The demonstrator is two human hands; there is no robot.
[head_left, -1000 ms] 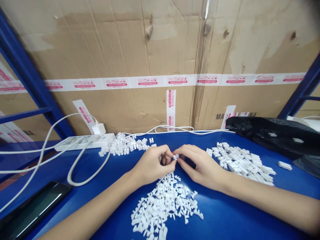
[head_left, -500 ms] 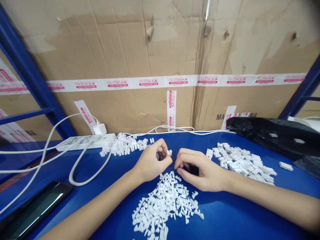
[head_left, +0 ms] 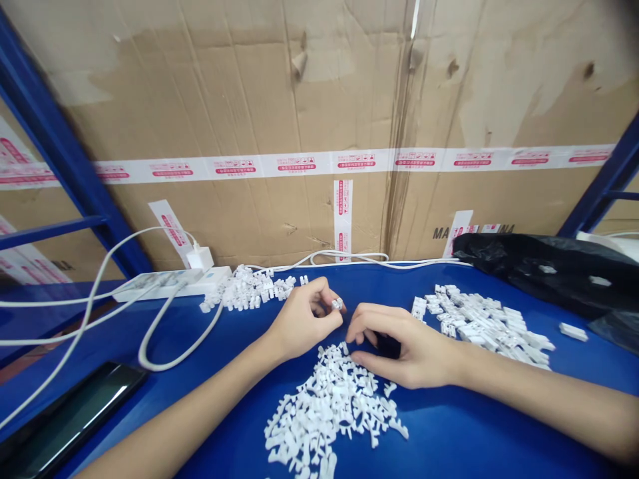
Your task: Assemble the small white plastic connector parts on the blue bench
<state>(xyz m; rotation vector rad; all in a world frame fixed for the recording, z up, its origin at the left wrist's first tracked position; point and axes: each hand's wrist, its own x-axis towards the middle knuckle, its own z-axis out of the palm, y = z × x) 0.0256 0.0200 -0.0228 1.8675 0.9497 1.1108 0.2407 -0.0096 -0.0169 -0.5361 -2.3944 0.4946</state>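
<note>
Between thumb and fingertips, my left hand (head_left: 307,319) pinches a small white plastic connector (head_left: 337,304). My right hand (head_left: 399,342) hovers at the upper right edge of a heap of small white plastic levers (head_left: 329,406), its fingers curved and thumb apart. I see nothing held in it, though the inside of the hand is partly hidden. Behind my left hand lies a pile of small white connector pieces (head_left: 249,289). Beyond my right hand spreads a pile of longer white connector blocks (head_left: 484,322).
On the left are a white power strip (head_left: 170,283) with a plugged-in adapter, looping white cables (head_left: 144,346) and a black phone (head_left: 74,416). A black plastic bag (head_left: 539,273) lies at the right rear. Large cardboard boxes (head_left: 249,100) stand behind the blue table (head_left: 210,406).
My right hand has shifted slightly down toward the lever heap, and its thumb and fingers have parted a little. The connector in my left hand has turned slightly.
</note>
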